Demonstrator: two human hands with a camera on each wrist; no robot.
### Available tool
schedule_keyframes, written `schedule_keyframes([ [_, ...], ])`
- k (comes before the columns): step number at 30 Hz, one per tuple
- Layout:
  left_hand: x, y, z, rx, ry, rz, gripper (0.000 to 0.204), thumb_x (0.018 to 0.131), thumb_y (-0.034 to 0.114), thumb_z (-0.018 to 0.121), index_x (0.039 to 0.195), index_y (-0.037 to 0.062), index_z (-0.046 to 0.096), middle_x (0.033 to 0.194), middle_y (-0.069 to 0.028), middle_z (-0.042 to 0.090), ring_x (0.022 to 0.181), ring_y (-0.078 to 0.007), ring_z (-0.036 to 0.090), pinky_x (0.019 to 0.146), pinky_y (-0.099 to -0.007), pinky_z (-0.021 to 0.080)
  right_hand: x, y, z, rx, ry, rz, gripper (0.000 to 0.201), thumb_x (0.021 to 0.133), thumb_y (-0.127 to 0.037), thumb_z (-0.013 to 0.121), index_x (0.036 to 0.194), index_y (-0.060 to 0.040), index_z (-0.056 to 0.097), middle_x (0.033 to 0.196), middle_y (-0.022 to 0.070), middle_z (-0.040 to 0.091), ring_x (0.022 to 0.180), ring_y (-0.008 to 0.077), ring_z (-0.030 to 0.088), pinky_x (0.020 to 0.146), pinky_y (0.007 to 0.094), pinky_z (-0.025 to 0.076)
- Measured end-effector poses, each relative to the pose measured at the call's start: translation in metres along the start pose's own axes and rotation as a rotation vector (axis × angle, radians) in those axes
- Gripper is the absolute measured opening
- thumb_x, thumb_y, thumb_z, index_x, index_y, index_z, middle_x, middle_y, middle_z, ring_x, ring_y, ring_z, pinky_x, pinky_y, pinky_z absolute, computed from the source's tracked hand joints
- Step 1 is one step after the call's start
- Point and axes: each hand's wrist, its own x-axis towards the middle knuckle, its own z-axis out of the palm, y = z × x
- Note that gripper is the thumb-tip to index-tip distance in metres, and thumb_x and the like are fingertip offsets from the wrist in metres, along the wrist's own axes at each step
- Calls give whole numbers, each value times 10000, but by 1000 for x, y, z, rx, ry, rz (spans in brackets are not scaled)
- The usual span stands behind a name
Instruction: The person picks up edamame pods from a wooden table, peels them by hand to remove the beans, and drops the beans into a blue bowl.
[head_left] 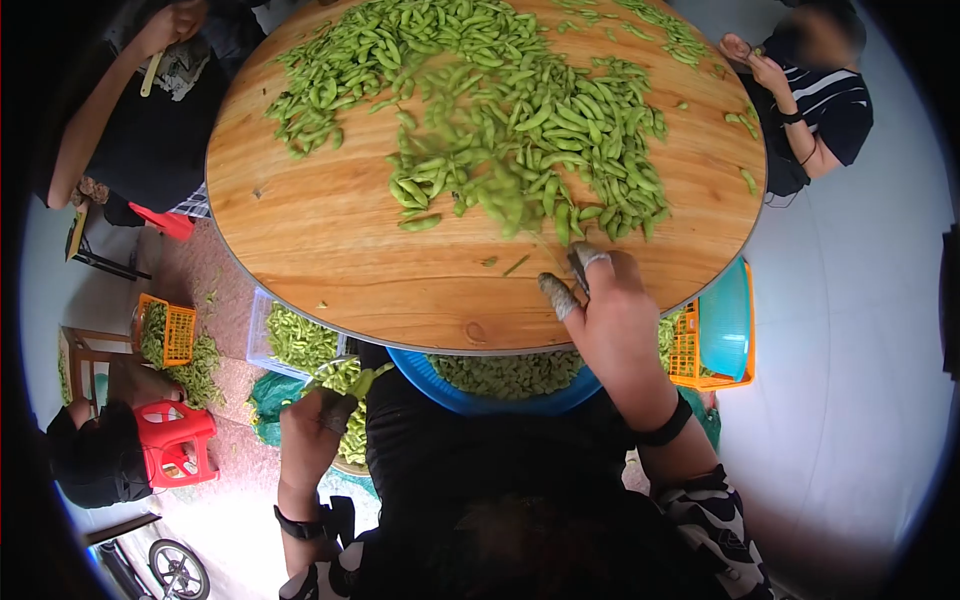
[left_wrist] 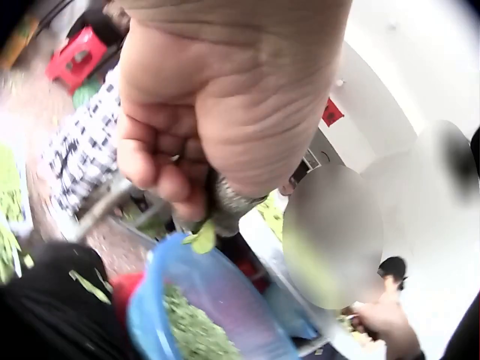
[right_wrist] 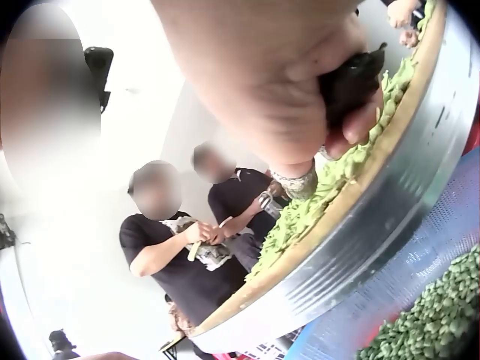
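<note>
My left hand is low beside my lap, curled round a green soybean pod that sticks out between thumb and fingers. A silvery wrap covers its thumb. Over the near edge of the round wooden table reaches my right hand, its thumb and one finger wrapped too. Its fingers curl round a small black object in the palm, whose kind I cannot tell. Just beyond the fingertips lies a heap of green soybean pods, blurred in its middle.
Under the table edge a blue basin holds shelled beans. Left of it stand a pale crate of pods and a red stool. An orange basket with a teal one is at right. Other people sit round the table.
</note>
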Motion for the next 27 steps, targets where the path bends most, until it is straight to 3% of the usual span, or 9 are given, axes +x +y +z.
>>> schedule_keyframes([
  [2,-11,-29,-2,399,47,-49,240,792,202,755,790,-3,630,698,-157,627,602,-268,625,547,-361,470,7,5,10,-70,-110,33,286,795,-197,718,1003,-45,592,853,163,615,722,331,635,596,422,530],
  [5,-12,-18,1,508,34,-85,283,756,259,771,824,13,650,735,-161,645,654,-336,629,568,-396,482,5,13,25,-79,-169,18,285,787,-182,720,995,-42,586,826,172,625,703,338,638,593,430,527],
  [9,12,34,29,10,-119,253,121,812,85,687,906,16,652,808,-163,653,722,-332,649,616,-379,515,4,16,21,246,30,-51,237,781,-121,722,959,-12,610,778,168,641,719,334,653,614,398,520],
  [15,52,111,84,-320,-352,577,167,881,39,612,1047,22,623,882,-134,675,772,-290,675,647,-337,532,-3,10,-6,772,-47,146,161,820,-38,696,962,17,643,825,150,670,716,206,661,643,297,508],
  [17,59,121,100,-811,-575,121,198,970,159,546,1076,5,611,909,-100,679,820,-235,678,693,-331,542,-11,8,-10,814,-80,138,150,822,-20,690,955,26,637,795,123,660,705,147,632,634,273,497],
  [18,63,126,104,-814,-574,119,198,970,159,546,1076,5,611,909,-100,679,820,-235,678,693,-331,542,-17,9,-8,808,-71,58,166,803,-30,699,954,7,641,802,131,657,706,200,653,631,293,505],
  [21,74,129,109,-1446,-597,-128,330,1013,282,472,1085,-9,609,984,-101,672,940,-204,651,798,-336,529,-29,6,-10,624,-105,-117,273,740,-64,721,1001,-51,643,827,133,632,725,342,637,623,372,517],
  [25,73,123,104,-1481,-559,-191,246,998,213,507,1079,9,617,999,-104,675,940,-204,650,800,-317,524,-39,-1,-9,447,-142,-233,321,716,-52,712,1029,-64,646,848,126,619,712,335,633,611,391,515],
  [27,70,118,103,-1491,-533,-43,194,975,143,540,1095,14,622,1004,-86,682,928,-183,646,802,-286,512,-44,0,-6,449,-174,-238,314,732,-60,710,1038,-52,637,855,127,624,726,338,635,622,388,517],
])
